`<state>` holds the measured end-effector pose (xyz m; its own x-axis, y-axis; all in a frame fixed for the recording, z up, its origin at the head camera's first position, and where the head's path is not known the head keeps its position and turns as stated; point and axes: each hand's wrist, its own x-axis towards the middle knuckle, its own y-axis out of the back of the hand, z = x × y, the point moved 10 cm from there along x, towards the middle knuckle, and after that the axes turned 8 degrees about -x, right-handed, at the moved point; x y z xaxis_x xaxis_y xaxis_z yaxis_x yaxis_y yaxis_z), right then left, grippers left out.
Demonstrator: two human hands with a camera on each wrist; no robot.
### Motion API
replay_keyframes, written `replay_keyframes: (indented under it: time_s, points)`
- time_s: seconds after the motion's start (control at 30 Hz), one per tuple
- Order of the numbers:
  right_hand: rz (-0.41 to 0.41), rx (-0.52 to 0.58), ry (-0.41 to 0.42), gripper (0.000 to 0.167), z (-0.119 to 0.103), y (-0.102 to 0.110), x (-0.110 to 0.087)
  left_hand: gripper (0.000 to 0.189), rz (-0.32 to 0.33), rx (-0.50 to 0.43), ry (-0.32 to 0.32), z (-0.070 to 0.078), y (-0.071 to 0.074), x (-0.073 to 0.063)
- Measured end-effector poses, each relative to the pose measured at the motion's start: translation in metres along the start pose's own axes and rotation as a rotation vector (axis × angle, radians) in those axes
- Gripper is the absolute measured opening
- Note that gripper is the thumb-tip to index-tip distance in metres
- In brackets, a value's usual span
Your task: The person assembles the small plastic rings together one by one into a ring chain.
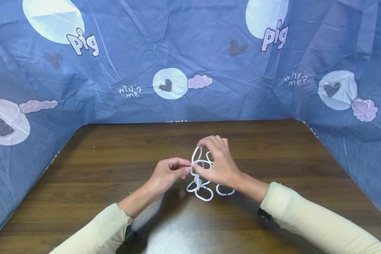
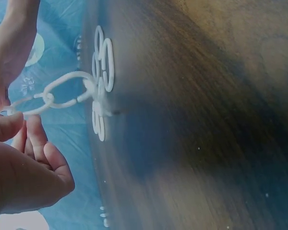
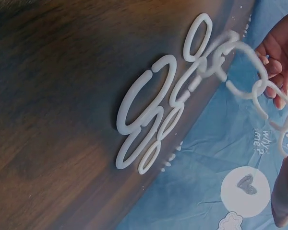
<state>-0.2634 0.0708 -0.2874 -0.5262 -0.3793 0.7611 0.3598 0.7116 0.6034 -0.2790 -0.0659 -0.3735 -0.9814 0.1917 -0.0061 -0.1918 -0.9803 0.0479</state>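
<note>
White plastic chain links, oval with a small gap in some, hang joined together between my two hands, and the lower ones reach the table. In the head view my left hand pinches a link at the chain's left side between thumb and fingers. My right hand grips the raised part of the chain from the right, its thumb close to the left fingertips. The left wrist view shows a hanging link below the hands. Exactly how the links join at the fingertips is hidden.
More white links lie on the brown wooden table, including one link under my right wrist and several overlapping links in the right wrist view. A blue printed cloth stands around the table's back and sides.
</note>
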Motion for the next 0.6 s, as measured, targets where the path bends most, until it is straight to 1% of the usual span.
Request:
replay_keyframes:
  time_s: [0.13,0.33,0.5,0.6]
  points:
    - [-0.004,-0.024,0.034,0.053,-0.004,0.0,0.0,0.018,0.018,-0.02,-0.004,0.003,0.003,0.0]
    - [0.001,-0.035,0.048,0.052,-0.005,0.0,-0.001,0.019,0.03,-0.039,-0.017,0.007,0.005,0.001]
    - [0.006,-0.042,0.075,0.051,-0.008,0.0,-0.001,0.022,0.041,-0.094,-0.047,0.015,0.007,0.003]
    - [0.005,-0.051,0.097,0.051,-0.01,-0.001,-0.001,0.023,0.04,-0.111,-0.067,0.02,0.007,0.003]
